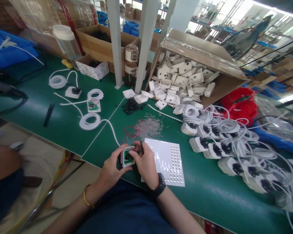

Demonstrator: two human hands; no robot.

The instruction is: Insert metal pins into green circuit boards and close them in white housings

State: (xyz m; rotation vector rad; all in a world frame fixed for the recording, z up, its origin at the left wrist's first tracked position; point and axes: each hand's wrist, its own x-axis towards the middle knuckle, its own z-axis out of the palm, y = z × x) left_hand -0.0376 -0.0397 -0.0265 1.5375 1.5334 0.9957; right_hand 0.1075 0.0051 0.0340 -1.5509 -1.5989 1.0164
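A small white plastic housing [122, 158] with a green circuit board [126, 161] inside is gripped by my left hand [111, 166], thumb below and fingers around its left side. A black part [128, 156] sits on the board. The thumb of my right hand [146, 163] presses at the board's right side. Between the fingers of that hand a dark slim tool [141, 148] sticks up; its kind cannot be made out. From the housing's top a white cable [111, 127] runs to a coil [90, 121] on the left. Beneath my right hand lies a white sheet of clear round pads [162, 152].
Screws [152, 126] and small black parts [131, 106] lie in heaps ahead. A tipped carton [224, 70] spills white housings [181, 81]. Finished-looking units with coiled cables [213, 149] crowd the right. Metal posts [115, 45] rise behind. At left sits another person [5, 175].
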